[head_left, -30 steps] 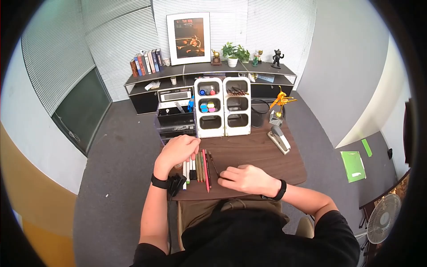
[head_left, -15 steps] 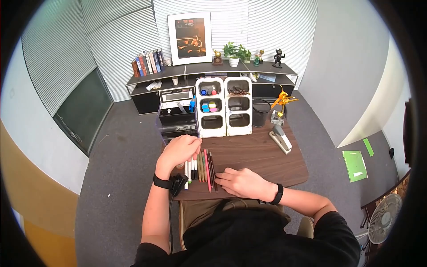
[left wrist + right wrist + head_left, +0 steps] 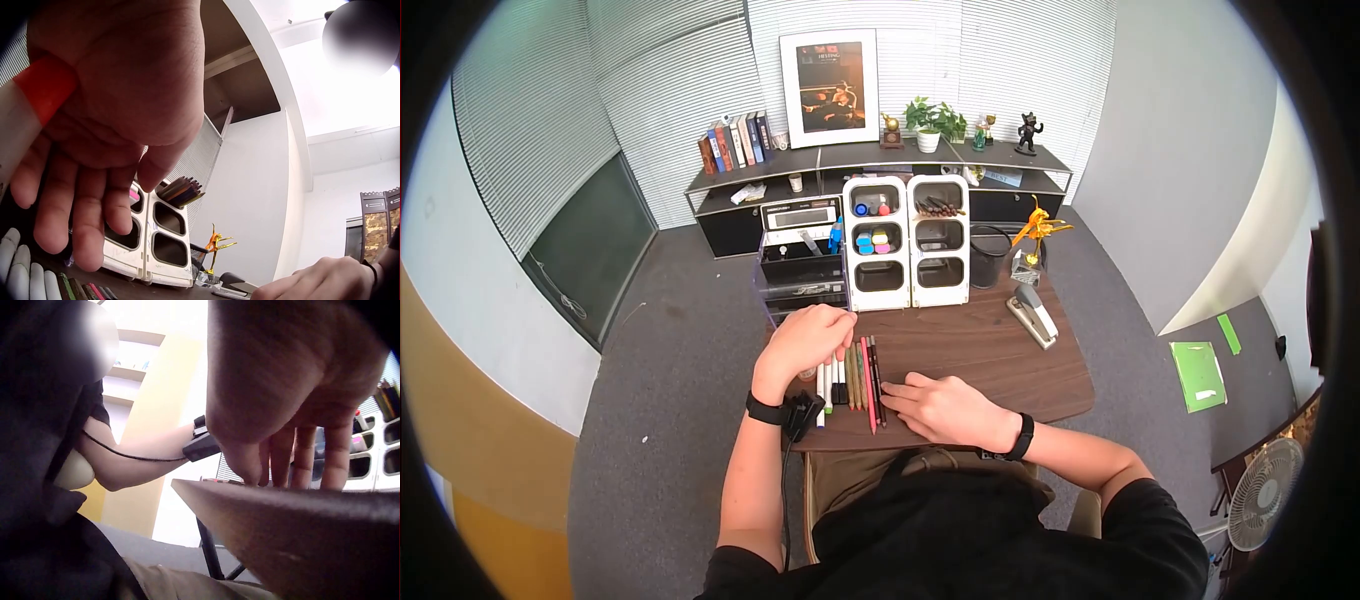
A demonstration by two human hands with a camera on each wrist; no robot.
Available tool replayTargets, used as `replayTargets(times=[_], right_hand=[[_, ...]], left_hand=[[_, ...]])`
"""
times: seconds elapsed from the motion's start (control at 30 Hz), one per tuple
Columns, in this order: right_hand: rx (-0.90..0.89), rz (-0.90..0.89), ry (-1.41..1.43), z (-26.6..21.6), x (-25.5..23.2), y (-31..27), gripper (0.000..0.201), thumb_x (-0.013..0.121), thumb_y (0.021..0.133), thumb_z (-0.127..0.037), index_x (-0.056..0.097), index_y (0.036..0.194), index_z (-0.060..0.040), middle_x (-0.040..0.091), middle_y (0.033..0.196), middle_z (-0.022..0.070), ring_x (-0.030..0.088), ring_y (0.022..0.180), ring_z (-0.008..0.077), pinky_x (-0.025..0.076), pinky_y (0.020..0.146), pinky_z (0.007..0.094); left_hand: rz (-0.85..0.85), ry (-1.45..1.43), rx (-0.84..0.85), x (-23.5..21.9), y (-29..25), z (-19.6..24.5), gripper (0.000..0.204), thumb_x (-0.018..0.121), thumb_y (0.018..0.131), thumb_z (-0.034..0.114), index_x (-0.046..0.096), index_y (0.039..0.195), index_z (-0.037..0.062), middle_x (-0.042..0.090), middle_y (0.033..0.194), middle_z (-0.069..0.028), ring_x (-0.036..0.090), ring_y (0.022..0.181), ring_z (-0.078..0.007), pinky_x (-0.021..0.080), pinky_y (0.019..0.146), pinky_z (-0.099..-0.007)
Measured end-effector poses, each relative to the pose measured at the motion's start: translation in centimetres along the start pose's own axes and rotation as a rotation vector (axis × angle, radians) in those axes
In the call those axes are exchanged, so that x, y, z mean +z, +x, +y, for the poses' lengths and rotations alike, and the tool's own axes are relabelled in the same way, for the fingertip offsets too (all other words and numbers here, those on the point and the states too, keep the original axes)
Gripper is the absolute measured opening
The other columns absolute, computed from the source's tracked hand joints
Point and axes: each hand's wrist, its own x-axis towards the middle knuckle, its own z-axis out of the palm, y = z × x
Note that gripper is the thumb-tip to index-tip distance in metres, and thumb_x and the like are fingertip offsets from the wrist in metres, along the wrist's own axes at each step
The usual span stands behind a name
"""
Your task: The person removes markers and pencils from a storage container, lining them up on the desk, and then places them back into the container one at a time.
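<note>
Pens and pencils lie in a tight row (image 3: 850,378) at the brown wooden table's (image 3: 990,350) front-left. Left hand (image 3: 802,338) rests on the far ends, fingers loosely curved. Right hand (image 3: 940,408), fingers flat and extended, touches the row's right edge. Push sideways evenly; keep tips aligned.

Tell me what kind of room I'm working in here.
Most likely an office. A small wooden desk carries white compartment organisers with pens and a stapler, a low shelf unit behind holds books and a framed picture, and the floor is grey carpet.
</note>
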Motion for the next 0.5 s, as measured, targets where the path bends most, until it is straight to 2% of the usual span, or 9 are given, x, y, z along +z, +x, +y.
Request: replayTargets(times=[0.07,0.13,0.17,0.23,0.3,0.4,0.5], right_hand=[[0.008,0.031,0.061,0.4,-0.4,0.1,0.034,0.077,0.093,-0.014,0.074,0.126,-0.0062,0.074,0.131,0.0075,0.070,0.104,0.0246,0.065,0.075,0.0396],[0.022,0.159,0.034,1.5,-2.3,0.8,0.028,0.076,0.094,-0.014,0.074,0.121,-0.0076,0.074,0.124,0.0079,0.073,0.102,0.0260,0.065,0.075,0.0416],[0.048,0.248,0.009,2.4,-3.8,1.4,0.020,0.077,0.095,-0.015,0.073,0.113,-0.0089,0.074,0.113,0.0068,0.074,0.100,0.0272,0.065,0.075,0.0424],[0.154,0.412,-0.073,4.6,-7.6,2.6,0.011,0.076,0.094,-0.012,0.071,0.105,-0.0096,0.073,0.098,0.0080,0.075,0.087,0.0305,0.063,0.072,0.0433],[0.347,0.626,-0.095,7.9,-9.5,3.4,0.009,0.076,0.096,-0.010,0.070,0.103,-0.0083,0.073,0.096,0.0101,0.073,0.076,0.0304,0.060,0.069,0.0417],[0.589,0.613,-0.120,12.4,-10.7,4.0,0.024,0.078,0.097,-0.014,0.069,0.119,-0.0092,0.073,0.097,0.0072,0.074,0.075,0.0274,0.058,0.068,0.0413],[0.592,0.549,-0.125,15.9,-9.4,4.1,0.031,0.078,0.097,-0.016,0.067,0.126,-0.0103,0.074,0.098,0.0057,0.073,0.075,0.0272,0.058,0.070,0.0431]], left_hand=[[-0.001,0.004,0.003,0.0,0.0,0.0,0.051,0.047,0.109,0.037,0.073,0.082,0.0029,0.075,0.071,-0.0087,0.073,0.062,-0.0218,0.059,0.069,-0.0373],[-0.005,0.000,0.002,-0.1,0.0,0.0,0.051,0.047,0.109,0.037,0.073,0.082,0.0028,0.075,0.072,-0.0086,0.073,0.062,-0.0217,0.059,0.069,-0.0375],[-0.004,0.000,0.001,-0.1,0.0,0.0,0.051,0.047,0.109,0.037,0.073,0.082,0.0028,0.075,0.072,-0.0086,0.073,0.062,-0.0217,0.059,0.069,-0.0375],[-0.008,0.004,-0.010,0.0,0.0,0.0,0.051,0.047,0.110,0.038,0.072,0.082,0.0028,0.076,0.072,-0.0085,0.073,0.062,-0.0214,0.059,0.070,-0.0378],[-0.011,-0.001,-0.023,0.0,0.0,0.1,0.051,0.047,0.110,0.038,0.072,0.082,0.0027,0.076,0.072,-0.0085,0.073,0.062,-0.0211,0.059,0.070,-0.0378],[-0.022,-0.001,-0.022,-0.1,0.1,0.1,0.051,0.047,0.110,0.038,0.072,0.082,0.0026,0.076,0.072,-0.0084,0.072,0.061,-0.0208,0.059,0.070,-0.0377],[-0.016,-0.007,-0.013,-0.2,-0.1,0.3,0.051,0.047,0.109,0.038,0.072,0.083,0.0026,0.076,0.072,-0.0083,0.072,0.061,-0.0206,0.059,0.070,-0.0374]])
